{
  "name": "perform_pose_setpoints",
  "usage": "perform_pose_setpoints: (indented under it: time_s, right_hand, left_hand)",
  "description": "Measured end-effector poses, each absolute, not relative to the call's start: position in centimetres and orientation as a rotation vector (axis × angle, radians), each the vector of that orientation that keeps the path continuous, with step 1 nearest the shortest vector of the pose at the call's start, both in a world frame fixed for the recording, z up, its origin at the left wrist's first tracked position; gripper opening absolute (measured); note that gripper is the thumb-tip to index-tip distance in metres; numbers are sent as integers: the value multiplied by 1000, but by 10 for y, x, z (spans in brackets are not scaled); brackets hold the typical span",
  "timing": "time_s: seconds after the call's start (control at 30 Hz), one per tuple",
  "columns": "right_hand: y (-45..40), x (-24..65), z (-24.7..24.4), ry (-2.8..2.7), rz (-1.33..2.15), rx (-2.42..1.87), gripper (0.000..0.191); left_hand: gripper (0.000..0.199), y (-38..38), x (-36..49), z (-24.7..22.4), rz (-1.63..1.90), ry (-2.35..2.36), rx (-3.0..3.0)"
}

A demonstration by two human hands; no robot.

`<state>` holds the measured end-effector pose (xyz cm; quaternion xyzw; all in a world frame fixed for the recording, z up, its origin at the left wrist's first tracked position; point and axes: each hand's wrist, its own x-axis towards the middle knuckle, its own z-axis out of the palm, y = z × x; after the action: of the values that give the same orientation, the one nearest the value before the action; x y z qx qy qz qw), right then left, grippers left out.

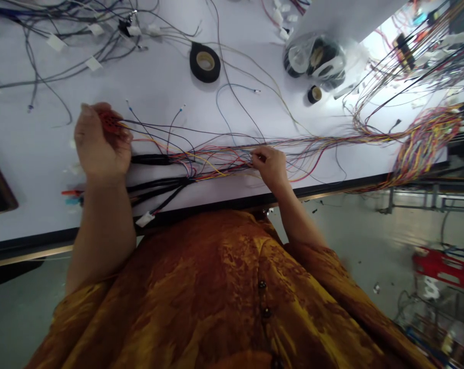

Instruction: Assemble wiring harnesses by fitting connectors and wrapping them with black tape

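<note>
My left hand (101, 146) is closed around a red connector (109, 122) with round holes in its face. Thin wires run out of it to the right. My right hand (272, 166) is pinched at the wire bundle (224, 154), fingertips among the wires; which strand it grips, if any, is too small to tell. Black-sleeved branches (155, 187) of the bundle lie between my hands, nearer the left one. One branch ends in a white connector (145, 219) at the table edge. Beside my left forearm, an orange and blue connector (72, 195) is partly hidden.
A roll of black tape (205, 62) lies beyond the bundle. Further right are bagged tape rolls (314, 56) and a small black roll (314, 94). Grey wires with white labels (93, 63) spread at the back left. Many coloured wires (420, 141) hang over the table's right edge.
</note>
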<state>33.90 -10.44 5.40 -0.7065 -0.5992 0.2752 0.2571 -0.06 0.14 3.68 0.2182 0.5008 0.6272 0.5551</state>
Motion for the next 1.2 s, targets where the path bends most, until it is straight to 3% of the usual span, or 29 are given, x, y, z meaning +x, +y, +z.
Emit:
perform_pose_setpoints:
  time_s: [0.13, 0.23, 0.37, 0.43, 0.57, 0.67, 0.8, 0.93, 1.07, 1.2]
  right_hand:
    - [-107, 354, 43, -982, 1176, -1673, 11]
    - [-104, 362, 50, -991, 1359, -1557, 13]
    - [-104, 365, 58, -1432, 1012, -1762, 9]
    - [-103, 370, 53, -1312, 829, -1750, 10]
    - [-99, 406, 39, -633, 949, -1472, 45]
    - [-98, 433, 42, -453, 1007, -1312, 57]
    - [-102, 417, 57, -710, 1059, -1380, 41]
    - [-101, 362, 60, -1323, 1071, -1639, 28]
    - [-94, 328, 53, -1856, 796, -1819, 20]
    - [-88, 318, 46, -1972, 659, -1951, 13]
  left_hand:
    - [43, 1, -2, 35, 1490, 1166, 519]
    - [40, 1, -2, 33, 1494, 1175, 535]
    - [35, 1, -2, 28, 1499, 1210, 557]
    - [32, 1, -3, 26, 1521, 1194, 576]
    - [32, 1, -5, 22, 1531, 1149, 629]
    - [31, 1, -5, 21, 1528, 1148, 640]
    - [33, 3, -6, 18, 1542, 1139, 631]
    - [31, 3, -7, 16, 1534, 1132, 639]
    - [33, 3, -7, 18, 1552, 1110, 599]
    - [37, 4, -5, 21, 1542, 1101, 564]
